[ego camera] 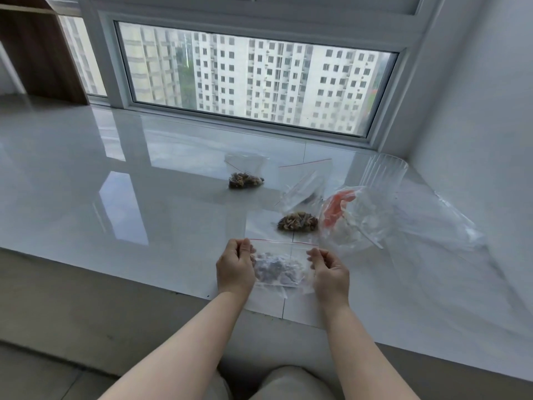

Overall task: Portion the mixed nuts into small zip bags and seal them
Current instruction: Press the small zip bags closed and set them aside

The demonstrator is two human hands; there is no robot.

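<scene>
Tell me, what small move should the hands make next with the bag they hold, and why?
Probably run the fingertips along the red zip line to close it: the left hand and right hand pinch the top corners of a small bag already holding nuts.

Zip bag [278, 268] between the hands: thin clear plastic, crinkled, faintly glossy. Sill [144, 197] under and beyond both hands: smooth, highly glossy white tile, mirroring the window. Right of the right hand [328, 272], big bag [375, 223] of clear, wrinkled shiny film; floor [72, 307] left of the left hand [235, 269] is matt, rough grey.
</scene>
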